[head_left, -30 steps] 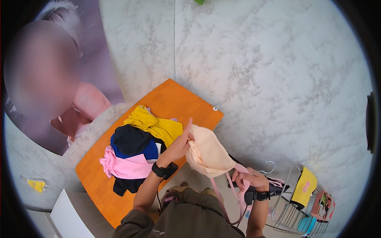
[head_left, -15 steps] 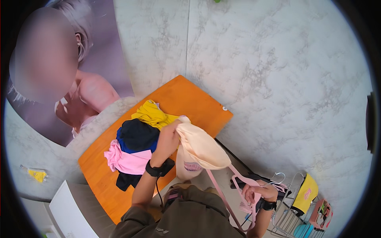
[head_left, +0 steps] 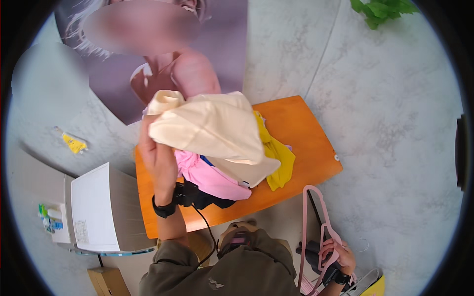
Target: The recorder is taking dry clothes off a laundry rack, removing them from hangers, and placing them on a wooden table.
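Note:
A cream-coloured garment (head_left: pixel 212 126) is held up over the table by my left hand (head_left: pixel 158 158), its fingers closed on the cloth's left end. The rest of the cloth hangs to the right in loose folds. Below it lies a heap with a pink garment (head_left: pixel 210 176), a yellow one (head_left: pixel 279 160) and a black one (head_left: pixel 210 201), partly covered from view. Off the table's right front side, my right hand (head_left: pixel 341 255) grips a pink clothes hanger (head_left: pixel 304 217). The hanger stands on end, apart from the cream garment.
The orange table (head_left: pixel 316 133) stands against a marbled wall bearing a large poster (head_left: pixel 227 54). To the left are a white cabinet (head_left: pixel 94 207) and a cardboard box (head_left: pixel 108 281). A metal rack (head_left: pixel 366 283) with a yellow cloth (head_left: pixel 378 288) stands at the lower right.
My left hand has carried the cream garment left and up, away from the hanger whose end was at its cloth. The hanger is now more upright. The whole view has turned.

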Action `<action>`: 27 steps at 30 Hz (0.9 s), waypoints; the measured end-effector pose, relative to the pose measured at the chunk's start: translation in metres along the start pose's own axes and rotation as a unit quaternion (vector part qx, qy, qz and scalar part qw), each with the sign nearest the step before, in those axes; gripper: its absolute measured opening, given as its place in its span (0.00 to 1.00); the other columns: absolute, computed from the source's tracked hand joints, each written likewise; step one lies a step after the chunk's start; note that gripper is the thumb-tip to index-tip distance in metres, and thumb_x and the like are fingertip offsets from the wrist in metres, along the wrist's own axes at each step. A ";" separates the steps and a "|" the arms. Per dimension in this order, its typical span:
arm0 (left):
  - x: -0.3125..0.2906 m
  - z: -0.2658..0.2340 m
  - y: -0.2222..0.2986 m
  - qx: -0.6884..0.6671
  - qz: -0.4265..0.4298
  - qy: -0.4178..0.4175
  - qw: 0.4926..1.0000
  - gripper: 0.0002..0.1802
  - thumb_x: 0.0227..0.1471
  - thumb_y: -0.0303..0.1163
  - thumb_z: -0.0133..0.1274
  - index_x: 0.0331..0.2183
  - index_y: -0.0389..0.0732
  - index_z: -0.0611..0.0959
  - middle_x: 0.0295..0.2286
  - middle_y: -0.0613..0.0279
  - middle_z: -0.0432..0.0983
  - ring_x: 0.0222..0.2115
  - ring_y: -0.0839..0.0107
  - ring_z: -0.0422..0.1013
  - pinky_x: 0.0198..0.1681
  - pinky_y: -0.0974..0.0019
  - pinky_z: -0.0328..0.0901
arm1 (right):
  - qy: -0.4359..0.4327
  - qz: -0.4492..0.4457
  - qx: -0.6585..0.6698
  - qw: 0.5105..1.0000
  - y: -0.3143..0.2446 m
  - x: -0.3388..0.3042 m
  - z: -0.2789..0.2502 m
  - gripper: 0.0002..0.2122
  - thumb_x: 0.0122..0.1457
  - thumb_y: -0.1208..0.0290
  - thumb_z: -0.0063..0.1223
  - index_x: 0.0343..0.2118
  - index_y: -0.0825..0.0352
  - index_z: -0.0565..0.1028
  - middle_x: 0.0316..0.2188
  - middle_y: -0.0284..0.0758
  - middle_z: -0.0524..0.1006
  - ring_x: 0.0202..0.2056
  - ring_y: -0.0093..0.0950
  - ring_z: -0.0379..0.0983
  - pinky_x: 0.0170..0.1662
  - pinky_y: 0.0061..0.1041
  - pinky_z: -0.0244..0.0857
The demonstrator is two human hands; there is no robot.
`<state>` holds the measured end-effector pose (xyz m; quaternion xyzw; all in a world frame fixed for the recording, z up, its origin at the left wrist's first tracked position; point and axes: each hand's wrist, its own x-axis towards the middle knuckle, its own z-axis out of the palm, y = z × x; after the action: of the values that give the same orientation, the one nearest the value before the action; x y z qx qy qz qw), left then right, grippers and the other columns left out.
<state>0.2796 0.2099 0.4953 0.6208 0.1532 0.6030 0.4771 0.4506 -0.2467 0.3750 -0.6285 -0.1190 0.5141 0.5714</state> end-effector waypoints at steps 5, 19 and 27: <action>0.022 -0.036 0.017 0.197 0.161 0.053 0.966 0.06 0.53 0.25 0.39 0.32 0.36 0.70 0.28 0.69 0.66 0.29 0.82 0.61 0.34 0.78 0.57 | -0.009 0.000 0.034 0.999 -0.009 0.032 -0.003 0.19 0.59 0.62 0.39 0.39 0.77 0.66 0.28 0.50 0.74 0.25 0.35 0.71 0.24 0.29 0.69; 0.014 -0.097 -0.294 0.270 -0.064 -0.215 0.936 0.19 0.46 0.21 0.39 0.43 0.37 0.70 0.33 0.53 0.71 0.32 0.65 0.68 0.35 0.68 0.63 | 0.119 -0.014 0.042 0.992 -0.002 0.028 0.009 0.14 0.60 0.62 0.39 0.31 0.70 0.68 0.24 0.41 0.75 0.22 0.26 0.71 0.25 0.22 0.65; -0.073 -0.044 -0.324 0.611 0.045 -0.383 0.691 0.28 0.49 0.30 0.43 0.54 0.40 0.60 0.53 0.41 0.54 0.54 0.48 0.52 0.54 0.50 0.51 | 0.318 -0.129 0.241 0.908 0.050 0.005 -0.019 0.10 0.57 0.69 0.44 0.38 0.70 0.65 0.25 0.34 0.74 0.23 0.20 0.69 0.27 0.18 0.65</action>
<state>0.3485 0.3331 0.1917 0.9586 0.2634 0.1068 -0.0176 0.4460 -0.2703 0.3269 -0.5813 0.1163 0.2213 0.7743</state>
